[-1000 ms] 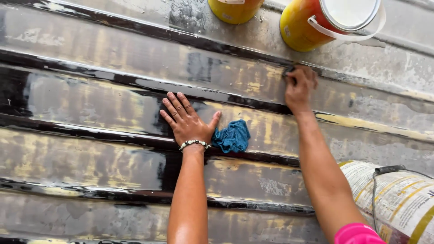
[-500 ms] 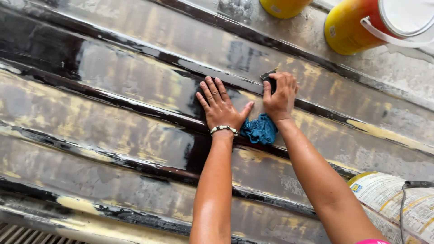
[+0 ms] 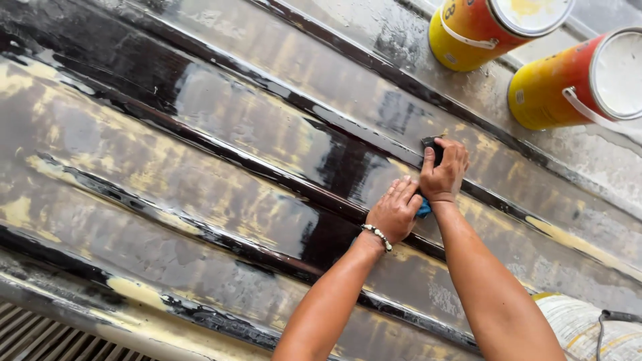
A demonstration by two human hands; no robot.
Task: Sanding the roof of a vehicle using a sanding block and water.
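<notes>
My left hand (image 3: 394, 212), with a bead bracelet on the wrist, rests palm down on a ridged metal panel (image 3: 221, 160) that is wet and streaked black and yellow. A blue cloth (image 3: 424, 208) peeks out from under it. Just beyond, my right hand (image 3: 443, 175) presses a small dark pad (image 3: 433, 148) against a black ridge of the panel. The two hands touch side by side.
Two yellow and red paint cans with white lids lie at the top right, one (image 3: 495, 27) farther left, one (image 3: 582, 80) at the edge. A white printed sack (image 3: 588, 331) and a thin cable lie at the bottom right. A grated strip (image 3: 40, 334) runs at the bottom left.
My left hand has closed over the blue cloth, which now mostly hides under it. My right hand with the dark pad has slid along the ridge. The view has shifted, showing more panel at left.
</notes>
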